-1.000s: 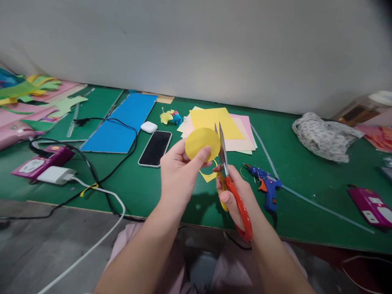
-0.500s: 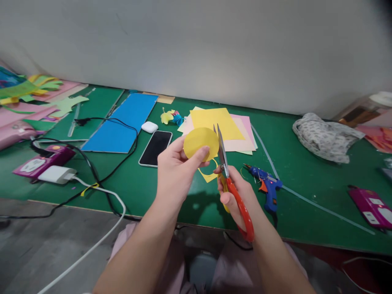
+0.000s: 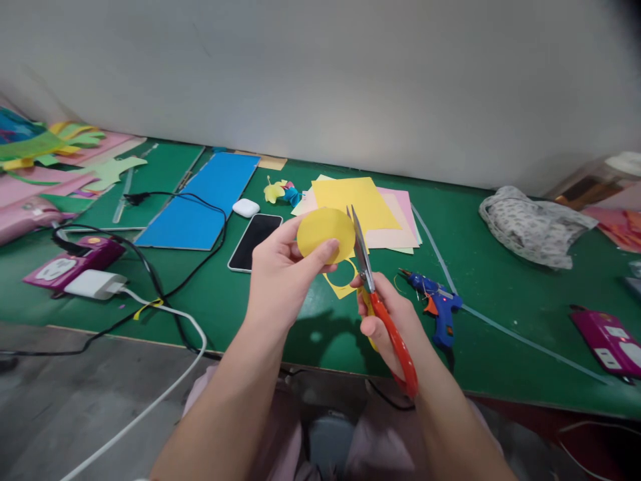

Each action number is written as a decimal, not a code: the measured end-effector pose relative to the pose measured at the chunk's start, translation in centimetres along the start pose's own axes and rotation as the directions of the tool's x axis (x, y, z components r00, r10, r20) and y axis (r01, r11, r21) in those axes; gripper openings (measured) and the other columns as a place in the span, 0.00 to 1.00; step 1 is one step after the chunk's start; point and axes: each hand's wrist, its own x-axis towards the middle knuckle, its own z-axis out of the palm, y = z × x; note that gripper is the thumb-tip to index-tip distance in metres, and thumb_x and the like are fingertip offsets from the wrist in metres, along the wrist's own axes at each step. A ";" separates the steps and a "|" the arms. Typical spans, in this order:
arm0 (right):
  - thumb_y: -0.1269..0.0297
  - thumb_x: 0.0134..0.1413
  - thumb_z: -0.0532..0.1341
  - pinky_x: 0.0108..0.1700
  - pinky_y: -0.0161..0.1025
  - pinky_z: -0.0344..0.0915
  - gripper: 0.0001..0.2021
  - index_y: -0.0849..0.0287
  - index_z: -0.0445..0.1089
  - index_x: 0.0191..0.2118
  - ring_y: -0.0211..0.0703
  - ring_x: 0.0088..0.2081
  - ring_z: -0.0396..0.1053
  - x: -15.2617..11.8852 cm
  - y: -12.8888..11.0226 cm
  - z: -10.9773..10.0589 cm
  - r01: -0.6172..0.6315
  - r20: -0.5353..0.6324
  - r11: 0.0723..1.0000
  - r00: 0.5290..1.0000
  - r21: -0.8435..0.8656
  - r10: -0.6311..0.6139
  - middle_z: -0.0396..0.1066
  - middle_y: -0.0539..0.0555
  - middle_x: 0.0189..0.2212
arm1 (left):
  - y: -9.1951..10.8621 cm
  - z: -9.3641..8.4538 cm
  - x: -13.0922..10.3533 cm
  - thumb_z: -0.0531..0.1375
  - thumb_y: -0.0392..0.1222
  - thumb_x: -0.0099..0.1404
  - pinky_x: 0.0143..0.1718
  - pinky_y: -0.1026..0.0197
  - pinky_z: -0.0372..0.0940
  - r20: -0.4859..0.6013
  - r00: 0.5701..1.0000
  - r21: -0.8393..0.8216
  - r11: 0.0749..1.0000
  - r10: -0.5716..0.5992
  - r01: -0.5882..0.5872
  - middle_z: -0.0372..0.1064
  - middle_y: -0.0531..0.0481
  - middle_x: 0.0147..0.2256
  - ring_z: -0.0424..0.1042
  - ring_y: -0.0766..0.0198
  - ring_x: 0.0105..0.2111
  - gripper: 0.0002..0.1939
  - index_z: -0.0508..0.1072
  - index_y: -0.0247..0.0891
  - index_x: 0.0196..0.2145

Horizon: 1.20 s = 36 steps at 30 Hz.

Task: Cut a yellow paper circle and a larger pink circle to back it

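Note:
My left hand (image 3: 288, 270) pinches a round yellow paper disc (image 3: 324, 232) between thumb and fingers, held up over the green table. In my right hand (image 3: 388, 310) is a pair of scissors (image 3: 395, 337) with red and yellow handles. The blades point up and away, slightly parted, close beside the disc's right edge; whether they touch the paper I cannot tell. Below the disc lies a yellow paper offcut (image 3: 343, 292) with a round hole. A stack of coloured paper sheets (image 3: 350, 194), yellow on top, rests behind.
A blue glue gun (image 3: 438, 300) lies right of my right hand. Left are a phone (image 3: 250, 250), a white earbud case (image 3: 246, 208), a blue board (image 3: 200, 207), and a purple power strip (image 3: 95, 254) with cables. A patterned cloth (image 3: 531, 227) and another purple power strip (image 3: 608, 337) sit at right.
My left hand and the disc have shifted slightly left. The scissor blades have tipped a little left, staying near the disc's edge.

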 end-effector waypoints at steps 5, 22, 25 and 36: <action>0.24 0.40 0.51 0.25 0.34 0.55 0.38 0.55 0.64 0.44 0.37 0.23 0.54 0.0 0.0 -0.1 -0.011 0.006 1.000 1.000 0.000 0.011 0.60 0.48 0.26 | 0.2 -0.3 0.1 0.69 0.40 0.53 0.26 0.68 0.74 0.015 1.000 -0.006 1.000 -0.014 0.014 0.78 0.51 0.36 0.77 0.63 0.31 0.19 0.76 0.39 0.45; 0.25 0.41 0.51 0.25 0.34 0.55 0.38 0.56 0.64 0.43 0.36 0.23 0.54 -0.1 -0.1 -0.2 -0.012 0.028 1.000 1.000 -0.028 0.013 0.60 0.47 0.25 | 0.1 -0.5 0.2 0.70 0.41 0.52 0.27 0.66 0.75 -0.001 1.000 -0.003 1.000 -0.026 0.026 0.77 0.49 0.38 0.76 0.63 0.31 0.26 0.74 0.42 0.50; 0.25 0.41 0.50 0.26 0.34 0.55 0.38 0.55 0.64 0.43 0.36 0.23 0.54 0.0 -0.2 -0.3 -0.008 0.023 0.999 1.000 -0.044 0.009 0.60 0.47 0.25 | 0.1 -0.6 0.2 0.69 0.41 0.52 0.27 0.65 0.75 -0.005 1.000 0.015 1.000 -0.022 0.022 0.77 0.49 0.39 0.77 0.63 0.31 0.26 0.74 0.42 0.50; 0.26 0.43 0.51 0.25 0.34 0.54 0.37 0.56 0.64 0.43 0.36 0.23 0.54 -0.2 0.0 -0.3 0.017 0.027 0.999 1.000 -0.027 -0.016 0.58 0.46 0.23 | 0.6 -0.2 0.3 0.70 0.40 0.50 0.26 0.66 0.74 -0.058 0.998 0.003 0.999 -0.033 0.033 0.78 0.49 0.35 0.77 0.63 0.29 0.26 0.75 0.41 0.49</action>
